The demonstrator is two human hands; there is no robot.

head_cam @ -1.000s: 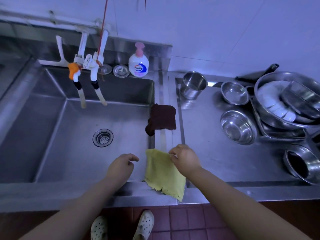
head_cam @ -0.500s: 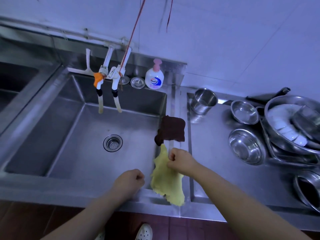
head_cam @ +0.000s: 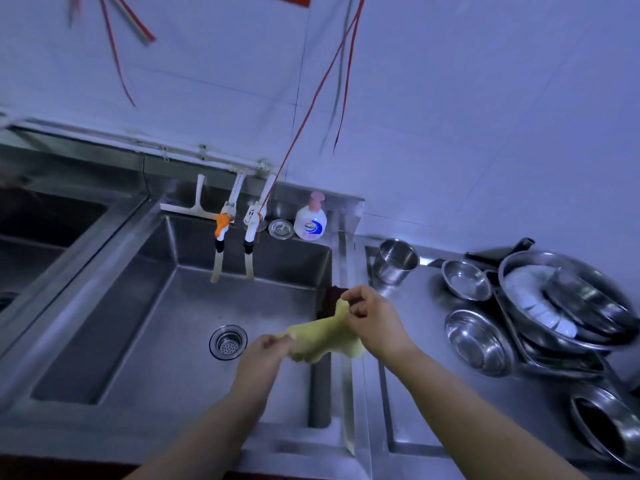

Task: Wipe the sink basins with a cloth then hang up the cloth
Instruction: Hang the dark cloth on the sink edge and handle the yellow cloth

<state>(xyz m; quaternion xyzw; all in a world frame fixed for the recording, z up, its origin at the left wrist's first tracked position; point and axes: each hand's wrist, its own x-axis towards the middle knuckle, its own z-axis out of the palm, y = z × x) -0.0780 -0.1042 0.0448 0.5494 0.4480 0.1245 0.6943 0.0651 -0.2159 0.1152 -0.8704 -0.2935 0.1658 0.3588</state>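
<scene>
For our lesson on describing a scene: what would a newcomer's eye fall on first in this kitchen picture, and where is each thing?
First, the soft yellow-green cloth stretched between the left hand and right hand over the right edge of the deep stainless steel sink basin. Next, the white soap bottle with a pink pump on the ledge behind the basin, beside two white taps, one orange-handled. At the right, shiny steel bowls crowd the counter.

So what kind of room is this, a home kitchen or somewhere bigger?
Probably a canteen or commercial kitchen's washing-up area: a deep steel sink basin, a long steel counter and stacked metal bowls.
</scene>
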